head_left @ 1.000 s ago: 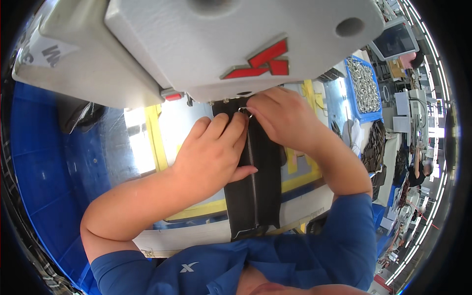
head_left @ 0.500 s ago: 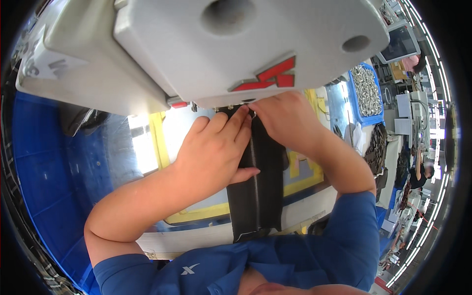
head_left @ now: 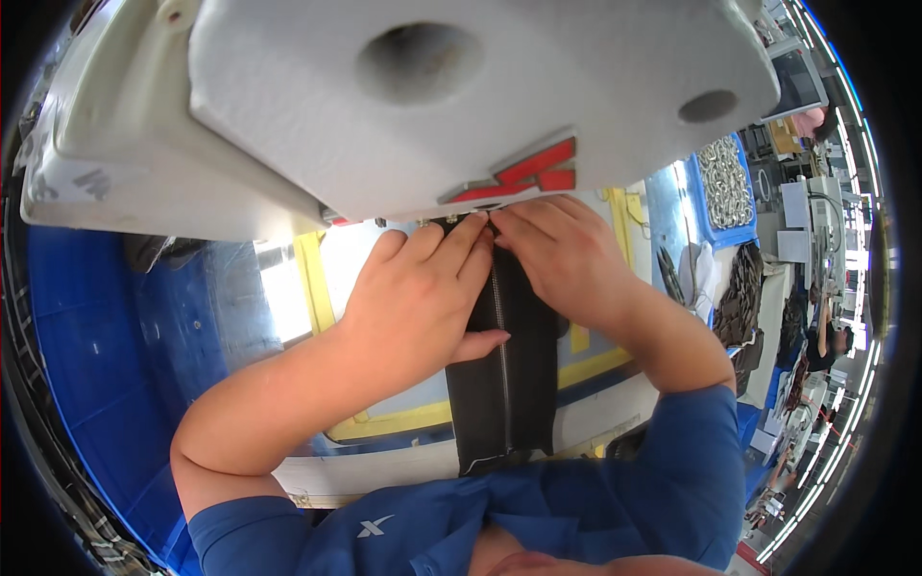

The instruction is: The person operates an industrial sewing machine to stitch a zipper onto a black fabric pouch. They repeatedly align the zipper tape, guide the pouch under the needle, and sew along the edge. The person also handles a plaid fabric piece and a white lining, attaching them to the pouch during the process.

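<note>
Black zip panel (head_left: 531, 384): nearside of the machine head (head_left: 576, 86); I judge it light, limp.
Left hand (head_left: 413, 288): flat on it, unclenched.
Right hand (head_left: 571, 257): bent; I can't tell its grip.
Best hold: side edges.

Cropped by the top edge, a pale-grey, block-shaped machine head (head_left: 317, 125) hides the far end of a long black cloth strip (head_left: 534, 355) with a silver zipper (head_left: 502, 379). My left hand (head_left: 413, 298) covers part of the strip, and what, if anything, my right hand (head_left: 567, 252) pinches is hidden. Silver metal pieces (head_left: 725, 182) heaped in a blue plastic bin (head_left: 735, 236) are too small to tell; a distant dark-clothed co-worker (head_left: 820, 349) blurs.
</note>
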### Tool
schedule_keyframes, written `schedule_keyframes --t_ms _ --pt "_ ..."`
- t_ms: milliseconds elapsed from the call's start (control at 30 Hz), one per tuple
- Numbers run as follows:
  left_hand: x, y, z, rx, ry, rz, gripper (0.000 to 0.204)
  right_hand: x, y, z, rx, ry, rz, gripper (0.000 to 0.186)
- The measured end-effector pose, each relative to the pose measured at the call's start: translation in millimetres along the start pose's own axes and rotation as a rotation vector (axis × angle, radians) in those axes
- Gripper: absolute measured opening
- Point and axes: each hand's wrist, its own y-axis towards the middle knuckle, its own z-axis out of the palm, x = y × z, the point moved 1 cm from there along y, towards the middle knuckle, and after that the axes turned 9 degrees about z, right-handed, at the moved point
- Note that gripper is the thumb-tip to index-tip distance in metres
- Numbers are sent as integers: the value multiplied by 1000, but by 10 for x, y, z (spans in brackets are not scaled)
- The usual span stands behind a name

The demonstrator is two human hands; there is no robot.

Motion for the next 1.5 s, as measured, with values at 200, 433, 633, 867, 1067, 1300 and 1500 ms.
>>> schedule_keyframes --t_ms 200,433,633,867,1067,1300,1500 --pt "77 3 -2 -53 -79 -3 89 32 88 -58 11 27 30 29" --pt "74 -10 23 -88 -123 -22 84 7 88 -16 -16 12 13 19" --pt "69 10 -33 -52 -194 -71 80 6 81 27 -37 36 9 16" --pt "203 -52 -195 6 -199 -265 72 140 331 229 -83 17 -9 17" --pt "202 -117 -155 -79 -166 -198 71 208 340 195 8 -51 42 20" --pt "240 -70 -213 5 -197 -214 72 250 356 138 8 -85 46 20" --pt "214 -80 -155 -40 -145 -185 71 240 321 151 45 -113 69 23"
